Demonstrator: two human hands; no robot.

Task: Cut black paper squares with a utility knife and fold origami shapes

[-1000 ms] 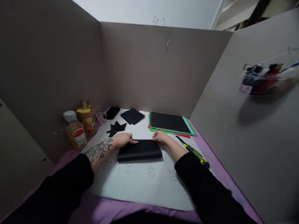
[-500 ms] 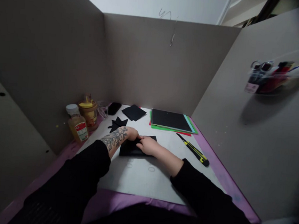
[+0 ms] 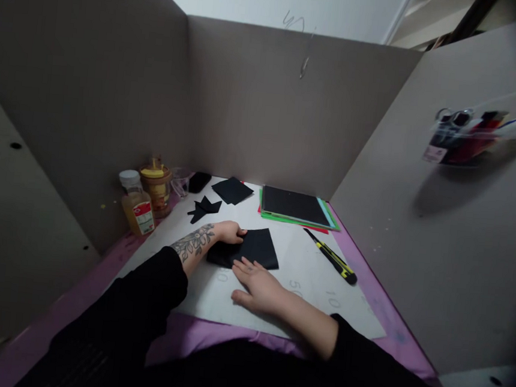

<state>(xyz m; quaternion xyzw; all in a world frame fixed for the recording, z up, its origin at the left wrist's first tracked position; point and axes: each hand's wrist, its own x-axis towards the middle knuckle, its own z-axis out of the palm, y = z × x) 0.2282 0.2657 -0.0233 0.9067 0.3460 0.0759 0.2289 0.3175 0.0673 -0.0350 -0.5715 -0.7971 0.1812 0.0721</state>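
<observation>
A folded sheet of black paper [image 3: 260, 248] lies on the white work sheet in front of me. My left hand [image 3: 230, 232] is on its left part, fingers curled and closed against the paper, the thumb showing at the inner side. Flat and with fingers spread, my right hand [image 3: 261, 284] touches the near edge of the paper with its fingertips; the palm is over the white sheet. Beyond my left hand lies a black paper cut-out with pointed ends [image 3: 204, 209].
Black paper squares [image 3: 232, 190] and a phone [image 3: 199, 182] lie at the back. Coloured sheets [image 3: 295, 206] are stacked back right, above a yellow-black utility knife [image 3: 331, 257]. A bottle [image 3: 137, 207] and cups [image 3: 156, 187] stand left. Grey partitions [image 3: 292, 112] surround the table; a holder [image 3: 465, 139] hangs right.
My right hand has moved from beside the left hand down to the near edge of the black paper, and its fingers have spread. The left hand stays on the paper.
</observation>
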